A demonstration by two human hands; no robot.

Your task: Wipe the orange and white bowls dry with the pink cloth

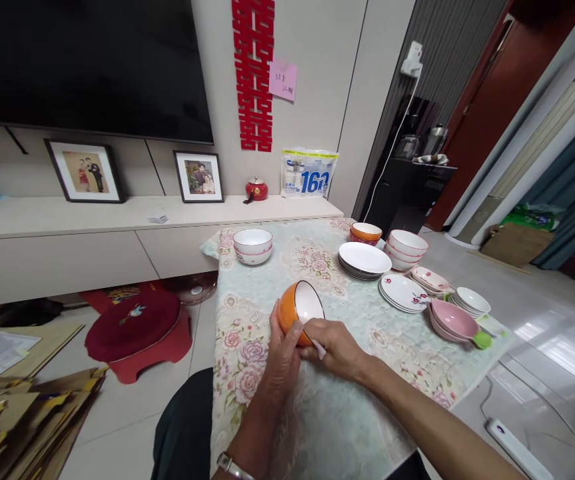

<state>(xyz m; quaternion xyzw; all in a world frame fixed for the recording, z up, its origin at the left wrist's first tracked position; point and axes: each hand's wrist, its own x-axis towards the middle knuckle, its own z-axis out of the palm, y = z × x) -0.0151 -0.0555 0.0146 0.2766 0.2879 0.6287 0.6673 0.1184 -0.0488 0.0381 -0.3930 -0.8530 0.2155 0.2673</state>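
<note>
An orange bowl (288,312) with a white inside and dark rim is tilted on its side above the flowered tablecloth (247,353). My left hand (283,353) is wrapped round its left and lower side. At the bowl's lower right rim, my right hand (334,347) is closed on a small white cloth (320,350), part of which sticks out below the fingers. Beyond my hands, two stacked white bowls with pink rims (252,245) stand near the table's far left corner.
Along the right side are white plates (364,258), flowered plates (404,293), stacked bowls (407,243), an orange bowl (366,231) and pink dishes (453,320). A red stool (140,327) stands left of the table; a white cabinet (67,217) is behind.
</note>
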